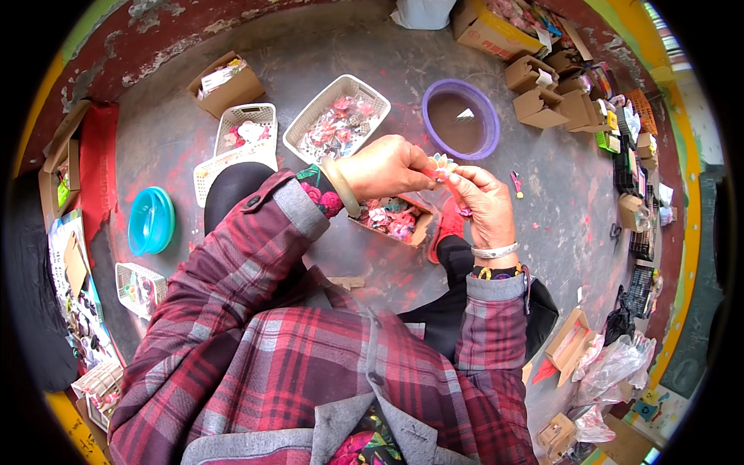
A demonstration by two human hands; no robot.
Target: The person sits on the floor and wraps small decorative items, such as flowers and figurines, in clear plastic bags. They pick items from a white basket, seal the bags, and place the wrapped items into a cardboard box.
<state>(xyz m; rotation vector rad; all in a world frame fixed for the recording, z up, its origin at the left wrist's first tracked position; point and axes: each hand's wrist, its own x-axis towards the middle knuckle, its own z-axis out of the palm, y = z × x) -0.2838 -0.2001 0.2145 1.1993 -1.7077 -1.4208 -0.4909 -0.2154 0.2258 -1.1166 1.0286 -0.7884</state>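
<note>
Between my two hands is a small flower-shaped ornament (442, 163) with pale petals and a pinkish-red band. My left hand (384, 167), below a pale bangle, pinches the red band from the left. My right hand (487, 203), with a silver bracelet at the wrist, grips it from the other side with thumb and fingers, which hide part of it. Under my hands a cardboard box (422, 230) holds several pink and red flower pieces. Just beyond my left hand is a white basket (297, 138) of similar pieces, some in clear wrapping.
A purple basin (494, 143) of dark water stands beyond my right hand. Smaller white baskets (221, 124), an open carton (236, 99) and teal basins (149, 221) lie to the left. Boxes (539, 108) and plastic bags (616, 372) line the right wall. Small pink-handled scissors (518, 186) lie on the floor.
</note>
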